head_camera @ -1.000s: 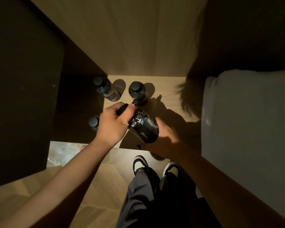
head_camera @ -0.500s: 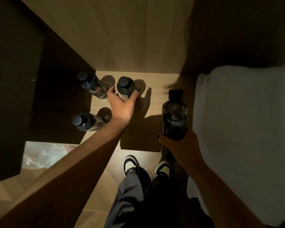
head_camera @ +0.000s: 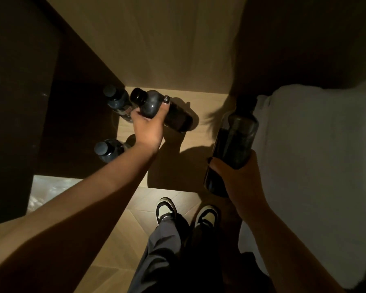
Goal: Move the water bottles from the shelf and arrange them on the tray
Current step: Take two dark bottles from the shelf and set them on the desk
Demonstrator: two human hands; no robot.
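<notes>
While both hands are gripping bottles over the wooden shelf [head_camera: 201, 144], the scene is reading as follows.

Left hand [head_camera: 148, 127]: wrapping round the neck and shoulder of bottle A [head_camera: 156, 106], thumb lying over its upper side; the other fingers are hidden behind the bottle.

Bottle A: lying tilted, long axis running from upper left to lower right, cap pointing upper left, base hovering at or just above the shelf; contact with the shelf cannot be told.

Right hand [head_camera: 239, 178]: clasping the lower half of bottle B [head_camera: 235, 136], fingers curling round it.

Bottle B: being held off the shelf near the right edge, just beside the white bedding [head_camera: 315, 161]; long axis running near vertical in the picture, cap pointing up and away, base pointing toward the shoes [head_camera: 186, 210]. Cap is sitting in deep shadow and is hard to make out.

Bottle C [head_camera: 116, 100]: standing at the shelf's back left, cap toward the camera, lower part hidden behind bottle A and the left hand.

Bottle D [head_camera: 108, 150]: standing at the front left, partly covered by the left forearm.

Hard to read: labels are too dark to make out; the left side of the shelf is falling into shadow.

Tray: cannot be picked out.
</notes>
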